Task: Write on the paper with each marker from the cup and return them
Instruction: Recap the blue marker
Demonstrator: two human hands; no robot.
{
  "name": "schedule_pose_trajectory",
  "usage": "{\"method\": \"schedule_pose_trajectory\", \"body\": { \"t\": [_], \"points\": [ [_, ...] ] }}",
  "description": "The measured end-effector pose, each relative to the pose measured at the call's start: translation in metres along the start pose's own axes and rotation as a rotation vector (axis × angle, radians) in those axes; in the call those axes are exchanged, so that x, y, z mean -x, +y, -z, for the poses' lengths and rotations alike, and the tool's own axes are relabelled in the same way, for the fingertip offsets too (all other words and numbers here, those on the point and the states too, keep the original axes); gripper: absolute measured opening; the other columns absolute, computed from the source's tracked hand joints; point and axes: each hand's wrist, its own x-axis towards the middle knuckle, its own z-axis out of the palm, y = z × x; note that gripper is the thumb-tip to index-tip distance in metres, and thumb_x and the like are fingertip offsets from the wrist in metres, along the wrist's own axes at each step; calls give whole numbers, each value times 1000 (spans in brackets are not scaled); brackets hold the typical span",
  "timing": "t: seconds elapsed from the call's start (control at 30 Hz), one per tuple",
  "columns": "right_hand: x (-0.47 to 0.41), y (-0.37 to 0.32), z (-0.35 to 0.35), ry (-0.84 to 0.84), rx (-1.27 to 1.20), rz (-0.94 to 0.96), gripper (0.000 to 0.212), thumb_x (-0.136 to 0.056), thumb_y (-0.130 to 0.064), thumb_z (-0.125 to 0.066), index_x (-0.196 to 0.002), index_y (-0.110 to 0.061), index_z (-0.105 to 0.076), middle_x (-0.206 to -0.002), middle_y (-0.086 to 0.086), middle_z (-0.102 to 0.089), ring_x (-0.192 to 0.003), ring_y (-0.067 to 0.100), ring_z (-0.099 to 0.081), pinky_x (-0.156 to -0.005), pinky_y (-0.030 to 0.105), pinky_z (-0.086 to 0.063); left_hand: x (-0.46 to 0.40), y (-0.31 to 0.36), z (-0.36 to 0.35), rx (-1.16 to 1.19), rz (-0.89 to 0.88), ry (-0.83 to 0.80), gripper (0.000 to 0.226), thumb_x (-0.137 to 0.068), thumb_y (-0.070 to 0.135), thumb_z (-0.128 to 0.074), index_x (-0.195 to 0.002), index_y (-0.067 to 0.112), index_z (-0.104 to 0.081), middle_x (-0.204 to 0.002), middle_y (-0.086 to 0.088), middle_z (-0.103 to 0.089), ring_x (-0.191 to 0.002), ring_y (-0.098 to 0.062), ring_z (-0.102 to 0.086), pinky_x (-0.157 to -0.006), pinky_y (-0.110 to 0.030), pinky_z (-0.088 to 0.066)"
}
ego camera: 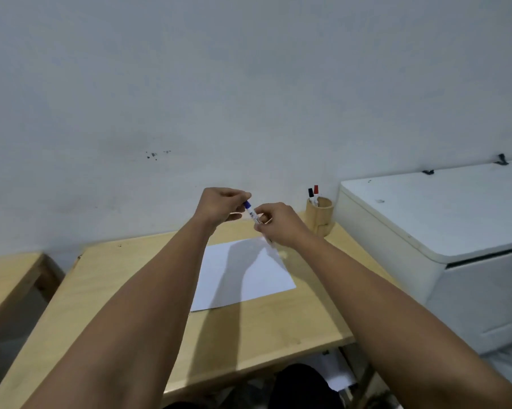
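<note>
While the blank paper (243,273) waits on the near table (263,329), the right hand (278,221) pinches the blue marker (252,214) barrel and the left hand (222,206) pinches its cap; pull straight apart, I judge. Far right, the cup (319,215) holds two markers.

A light wooden table (148,290) carries a white paper (249,278) and a wooden cup (319,215) at its far right corner.

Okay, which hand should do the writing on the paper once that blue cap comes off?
Right, probably. The right hand grips the blue marker by its barrel above the paper, while the left hand pinches only the cap end.
</note>
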Motion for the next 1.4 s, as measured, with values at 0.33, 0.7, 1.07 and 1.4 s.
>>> {"method": "schedule_pose_trajectory", "body": {
  "t": [0.33,0.7,1.07,1.4],
  "points": [
    [-63,71,115,504,16,-204,15,-90,-11,-69,-104,-15,-73,-83,-3,-71,-85,24,-67,-73,34,-50,-69,-16,-118,-295,-61,-174,74,-86,28,-80,-151,20,-47,-128,-6,-65,-113,-21,-64,-98,-36,-51],
    [-110,132,113,159,167,-350,18,-82,-18,-76,-80,-21,-58,-85,2,-70,-87,26,-71,-76,38,-56,-118,-79,-194,-387,10,-277,115,-76,28,-90,-164,18,-16,-164,-8,-36,-148,-24,-38,-107,-33,-42],
    [-128,139,112,132,170,-377,12,-86,-21,-71,-97,-18,-75,-86,0,-73,-86,22,-70,-71,31,-51,-128,-97,-208,-288,-47,-223,80,-65,36,-95,-132,28,-52,-120,5,-70,-104,-13,-70,-89,-43,-60],
    [-121,120,136,295,-52,-384,23,-78,-15,-81,-62,-16,-64,-66,-2,-64,-62,15,-57,-67,31,-48,-119,-87,-205,-345,0,-251,99,-70,34,-93,-151,29,-36,-138,-2,-63,-120,-20,-63,-101,-43,-55]
  ]
}}
